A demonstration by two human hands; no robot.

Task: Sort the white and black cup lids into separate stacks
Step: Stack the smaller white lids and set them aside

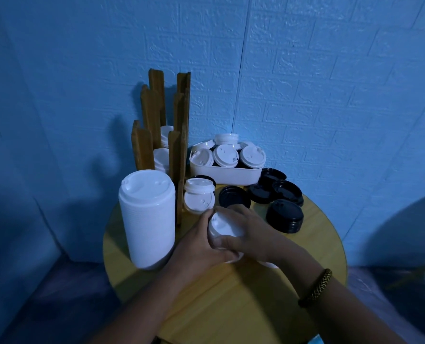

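Observation:
My left hand and my right hand both grip a short stack of white lids at the middle of the round table. A tall stack of white lids stands at the table's left. Two more white lids lie just behind my hands. Black lids lie at the right: a low stack, a single one and several overlapping ones. A white tray at the back holds several white lids with black ones partly hidden beneath.
A wooden slatted lid holder stands at the back left with white lids inside. Blue brick-pattern walls close the corner behind the table. A pale round object is blurred at the right edge.

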